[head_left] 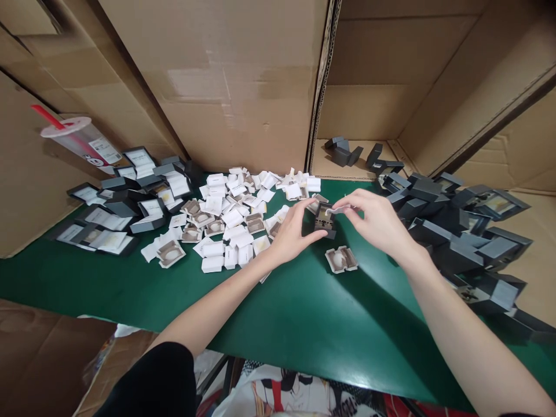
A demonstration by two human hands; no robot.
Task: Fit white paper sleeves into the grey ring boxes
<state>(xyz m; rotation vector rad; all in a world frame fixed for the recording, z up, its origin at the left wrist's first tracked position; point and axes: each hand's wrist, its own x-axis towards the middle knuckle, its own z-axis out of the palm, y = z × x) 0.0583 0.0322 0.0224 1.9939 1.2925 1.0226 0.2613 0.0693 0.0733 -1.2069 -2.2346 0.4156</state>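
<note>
A small dark box (324, 226) stands opened on the green table in front of me, with a light, partly metallic-looking inside. My left hand (291, 231) steadies it from the left, thumb at the near edge and fingers at the far edge. Over the box, my right hand (373, 219) pinches a thin whitish strip (341, 209) between thumb and forefinger; its exact kind is too small to tell. Just nearer to me lies an unfolded white card insert (341, 259) with a grey inner side. Another insert sits behind the box, partly covered by my left fingers.
Many white card inserts (234, 217) are heaped left of my hands. Opened dark boxes with white linings (150, 208) pile up at far left, beside a plastic cup (82, 142) with a red straw. More dark boxes (469, 231) crowd the right. Large cardboard walls (226, 81) enclose the back.
</note>
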